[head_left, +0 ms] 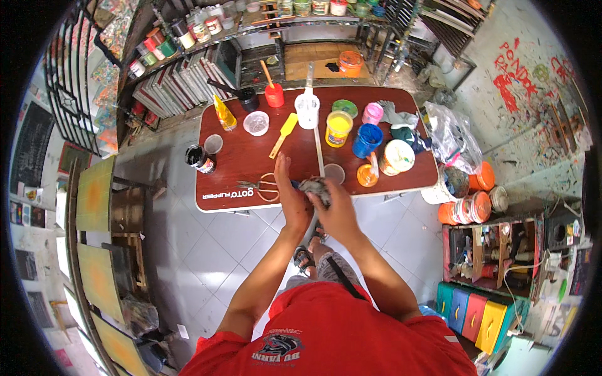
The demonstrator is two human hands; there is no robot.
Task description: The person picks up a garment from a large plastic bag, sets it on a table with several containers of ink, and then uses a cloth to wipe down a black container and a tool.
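Observation:
My left hand point(290, 193) and my right hand point(337, 210) meet over the near edge of a dark red folding table point(251, 155). Between them sits a crumpled grey rag point(315, 186); my right hand grips it and presses it against my left palm, whose fingers stretch flat toward the table. Scissors with orange handles point(263, 185) lie just left of my left hand. A round grey lid point(334, 172) rests on the table just beyond my right hand.
Paint tubs in yellow point(338, 128), blue point(366, 140), pink, green, orange and white crowd the table's right half, with a yellow spatula point(283, 134), a red cup and a black jar point(199, 158). Shelves with jars stand behind. Orange buckets point(471, 207) and coloured drawers sit right; painted panels lean left.

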